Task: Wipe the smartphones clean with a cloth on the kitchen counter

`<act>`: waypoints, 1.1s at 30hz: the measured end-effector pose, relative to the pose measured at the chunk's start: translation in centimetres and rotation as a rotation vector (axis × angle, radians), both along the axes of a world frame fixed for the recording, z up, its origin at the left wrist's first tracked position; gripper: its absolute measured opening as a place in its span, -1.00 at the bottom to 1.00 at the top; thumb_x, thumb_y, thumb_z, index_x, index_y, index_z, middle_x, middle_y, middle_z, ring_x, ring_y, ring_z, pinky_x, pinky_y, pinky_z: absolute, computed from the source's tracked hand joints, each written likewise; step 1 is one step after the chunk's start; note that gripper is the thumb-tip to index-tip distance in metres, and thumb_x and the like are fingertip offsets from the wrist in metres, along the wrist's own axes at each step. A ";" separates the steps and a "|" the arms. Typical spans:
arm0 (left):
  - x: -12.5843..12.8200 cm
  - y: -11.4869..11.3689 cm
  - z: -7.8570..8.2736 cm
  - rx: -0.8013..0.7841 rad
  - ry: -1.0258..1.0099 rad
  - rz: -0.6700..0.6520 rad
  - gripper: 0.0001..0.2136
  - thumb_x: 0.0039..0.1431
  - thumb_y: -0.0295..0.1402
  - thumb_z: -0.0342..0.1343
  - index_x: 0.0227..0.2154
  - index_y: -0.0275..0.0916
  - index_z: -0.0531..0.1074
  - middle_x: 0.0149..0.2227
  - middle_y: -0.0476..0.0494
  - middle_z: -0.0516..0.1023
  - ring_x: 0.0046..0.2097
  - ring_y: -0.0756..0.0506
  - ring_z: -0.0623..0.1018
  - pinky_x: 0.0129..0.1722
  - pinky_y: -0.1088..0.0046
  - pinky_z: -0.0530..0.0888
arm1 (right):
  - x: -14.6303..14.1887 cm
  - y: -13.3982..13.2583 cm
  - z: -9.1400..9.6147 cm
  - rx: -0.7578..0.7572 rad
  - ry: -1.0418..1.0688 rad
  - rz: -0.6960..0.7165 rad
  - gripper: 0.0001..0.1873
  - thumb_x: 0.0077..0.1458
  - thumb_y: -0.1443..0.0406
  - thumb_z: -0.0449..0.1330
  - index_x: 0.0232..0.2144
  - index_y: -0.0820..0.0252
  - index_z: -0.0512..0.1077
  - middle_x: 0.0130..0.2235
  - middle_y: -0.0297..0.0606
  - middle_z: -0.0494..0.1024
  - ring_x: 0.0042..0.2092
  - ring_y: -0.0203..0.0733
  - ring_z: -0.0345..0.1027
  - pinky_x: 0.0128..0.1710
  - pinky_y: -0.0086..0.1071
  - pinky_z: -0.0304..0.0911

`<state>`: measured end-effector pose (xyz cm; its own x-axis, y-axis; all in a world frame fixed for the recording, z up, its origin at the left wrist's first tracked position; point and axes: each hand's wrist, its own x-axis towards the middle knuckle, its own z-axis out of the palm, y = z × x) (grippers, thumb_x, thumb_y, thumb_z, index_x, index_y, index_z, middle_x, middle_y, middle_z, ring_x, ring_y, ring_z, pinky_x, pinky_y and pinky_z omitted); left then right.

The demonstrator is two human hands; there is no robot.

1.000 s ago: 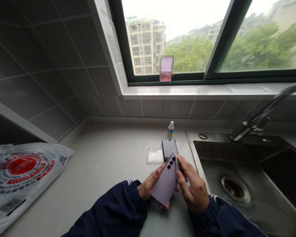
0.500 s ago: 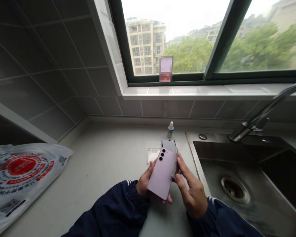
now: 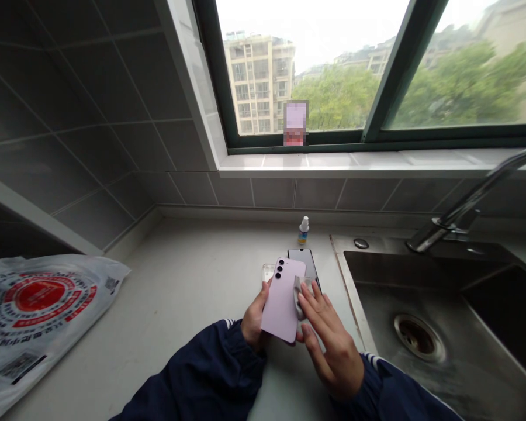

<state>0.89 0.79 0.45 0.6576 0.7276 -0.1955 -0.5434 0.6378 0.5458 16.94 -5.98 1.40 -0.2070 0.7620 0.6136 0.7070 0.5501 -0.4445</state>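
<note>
My left hand (image 3: 253, 316) grips a lilac phone (image 3: 282, 299) from its left edge, back side up, with three camera lenses at the top. My right hand (image 3: 328, 342) presses a small grey cloth (image 3: 298, 289) against the phone's right side with its fingertips. Both hands hover over the pale countertop (image 3: 188, 286). Just beyond the phone lie a dark glass panel (image 3: 305, 261) and a clear phone case (image 3: 267, 271), both partly hidden by it. A small dropper bottle (image 3: 304, 230) stands further back near the wall.
A steel sink (image 3: 425, 316) with a drain and a curved tap (image 3: 464, 204) fills the right. A white plastic bag with red print (image 3: 39, 310) lies at the far left. Grey tiled walls and a window ledge (image 3: 333, 164) close off the back.
The phone has turned from tilted on edge to lying flatter, back up, and shifted left and away. My right hand has moved the cloth onto the phone's back.
</note>
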 end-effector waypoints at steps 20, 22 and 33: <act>0.5 -0.4 1.4 0.037 -0.041 0.246 -0.37 0.26 0.07 -0.18 0.24 -0.26 0.11 -0.19 -0.34 0.60 -0.18 -0.27 0.60 -0.05 0.07 0.41 | -0.8 -0.8 1.4 0.138 -0.126 0.193 -0.67 0.11 0.48 0.18 -0.06 0.22 0.45 0.03 -0.20 0.54 0.22 0.02 0.24 0.29 0.11 -0.02; 0.5 -0.6 1.5 0.060 -0.046 0.233 -0.38 0.26 0.08 -0.21 0.22 -0.26 0.11 -0.24 -0.33 0.60 -0.22 -0.27 0.60 -0.07 0.06 0.41 | -0.8 -0.7 1.3 0.152 -0.092 0.197 -0.73 0.10 0.47 0.22 -0.13 0.19 0.48 -0.04 -0.23 0.59 0.15 -0.02 0.32 0.28 0.06 0.01; 0.6 -1.0 1.7 0.017 -0.105 0.233 -0.30 0.20 0.15 -0.17 0.22 -0.28 0.12 -0.12 -0.38 0.55 -0.11 -0.28 0.55 -0.01 0.10 0.37 | -0.5 -0.2 -0.2 0.172 -0.055 0.154 -0.77 0.16 0.45 0.23 -0.11 0.21 0.50 -0.02 -0.20 0.57 0.12 -0.08 0.34 0.21 -0.06 0.15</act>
<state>1.50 -0.19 2.19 0.4882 0.8642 -0.1216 -0.7288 0.4804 0.4879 16.45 -6.14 1.16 -0.3496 0.6038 0.7164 0.6292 0.7179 -0.2980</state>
